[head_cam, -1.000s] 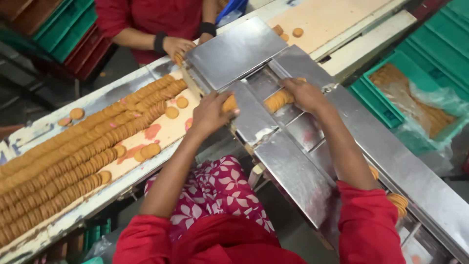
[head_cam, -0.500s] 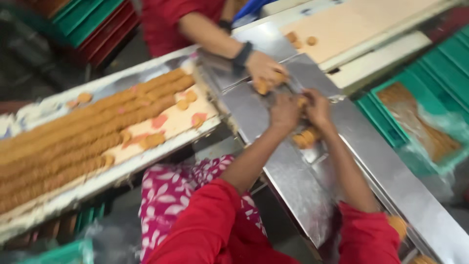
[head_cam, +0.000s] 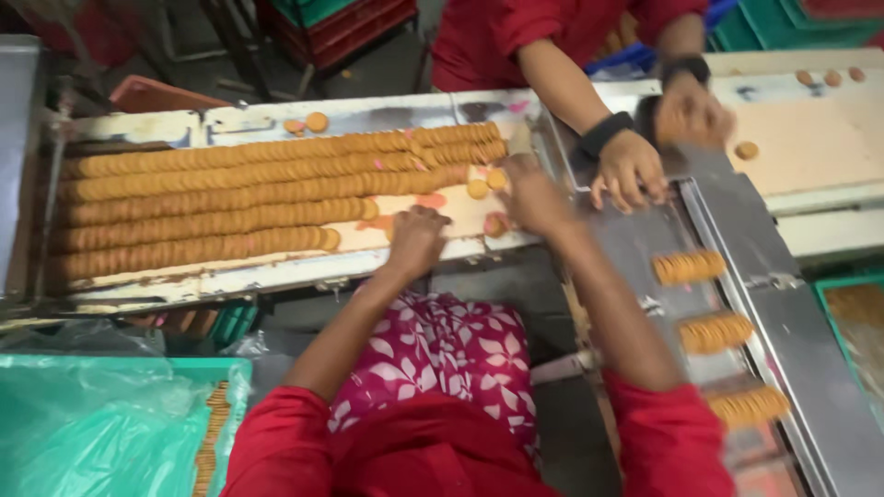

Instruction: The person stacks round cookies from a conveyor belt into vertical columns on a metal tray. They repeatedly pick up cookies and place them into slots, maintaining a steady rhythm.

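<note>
My left hand (head_cam: 416,237) rests on the belt just right of the end of the nearest biscuit row (head_cam: 193,247). My right hand (head_cam: 534,195) is blurred and hovers over the right end of the belt near a few loose biscuits (head_cam: 488,180). Whether it holds any biscuit I cannot make out. Several long rows of round brown biscuits (head_cam: 276,170) lie edge-on along the belt. On the steel chute (head_cam: 792,340) to the right sit three short biscuit stacks (head_cam: 689,267).
A co-worker in red stands across the line, with hands (head_cam: 630,167) over the top of the chute. A green crate lined with plastic (head_cam: 101,423) holds biscuits at lower left. Another green crate (head_cam: 852,322) sits at the right edge.
Both my hands have left the steel chute and moved left to the biscuit belt. The camera has swung left. Short biscuit stacks now lie on the chute.
</note>
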